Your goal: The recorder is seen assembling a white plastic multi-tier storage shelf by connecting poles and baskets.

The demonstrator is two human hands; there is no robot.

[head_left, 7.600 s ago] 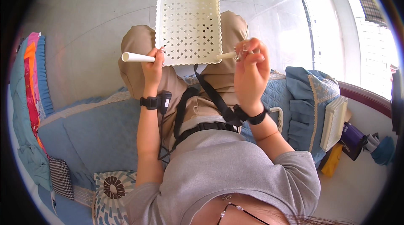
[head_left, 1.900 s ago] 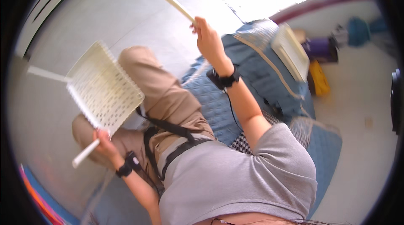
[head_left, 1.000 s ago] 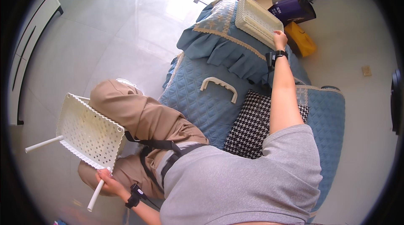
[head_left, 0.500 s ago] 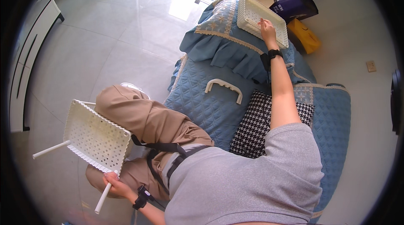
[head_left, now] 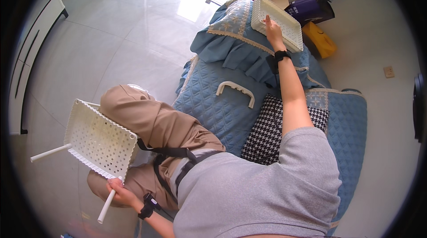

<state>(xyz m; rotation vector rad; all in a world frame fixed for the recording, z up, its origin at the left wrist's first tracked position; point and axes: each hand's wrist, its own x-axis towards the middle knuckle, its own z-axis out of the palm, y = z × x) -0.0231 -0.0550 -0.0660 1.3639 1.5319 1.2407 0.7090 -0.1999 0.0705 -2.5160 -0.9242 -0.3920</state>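
Note:
A white perforated basket (head_left: pixel 100 142) with a scalloped rim lies tilted on its side against my knees. White tubes stick out from its corners. My left hand (head_left: pixel 119 192) is closed around one white tube (head_left: pixel 106 207), right at the basket's near corner. Far to the right, my right arm reaches to a stack of similar white baskets (head_left: pixel 291 33) on the sofa arm. My right hand (head_left: pixel 274 32) is at the stack's near long side, thumb up and fingers curled at the rim; the fingertips are partly hidden.
On the blue quilted sofa seat (head_left: pixel 209 77) rests a white curved handle piece (head_left: pixel 236 90). A houndstooth cushion (head_left: pixel 271 129) lies beside me. Behind the stack are a purple bag (head_left: pixel 311 7) and a yellow bag (head_left: pixel 321 40). A white cabinet (head_left: pixel 38 51) stands at the left.
My right hand has shifted left, from over the inside of the stacked baskets to their near rim. My left hand keeps its hold on the tube, with the tilted basket almost unmoved.

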